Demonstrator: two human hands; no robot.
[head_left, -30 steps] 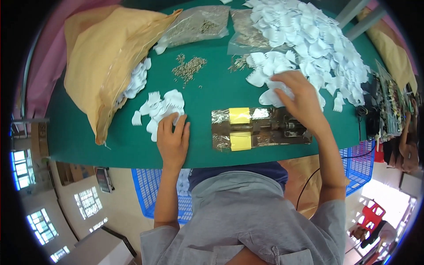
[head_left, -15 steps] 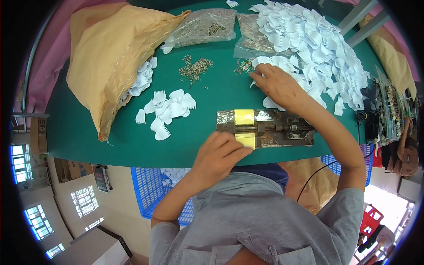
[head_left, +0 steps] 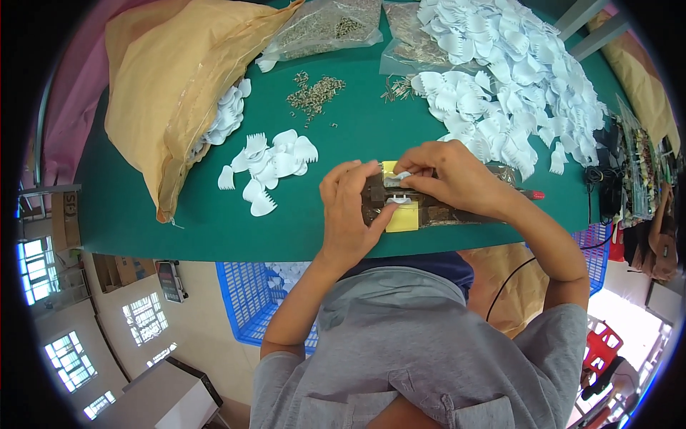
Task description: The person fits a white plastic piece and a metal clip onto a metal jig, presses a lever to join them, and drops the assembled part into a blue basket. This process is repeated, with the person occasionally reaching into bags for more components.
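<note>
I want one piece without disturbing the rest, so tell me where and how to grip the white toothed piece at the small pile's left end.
Probably pinch the white toothed piece by its left edge, coming from the left: the green table shows there, while other white pieces crowd its right. Its teeth face the near side.

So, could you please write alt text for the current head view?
A person's left hand and right hand handle small white pieces over a brown tool on a green table. A white heap lies upper right, a tan sack upper left.
</note>
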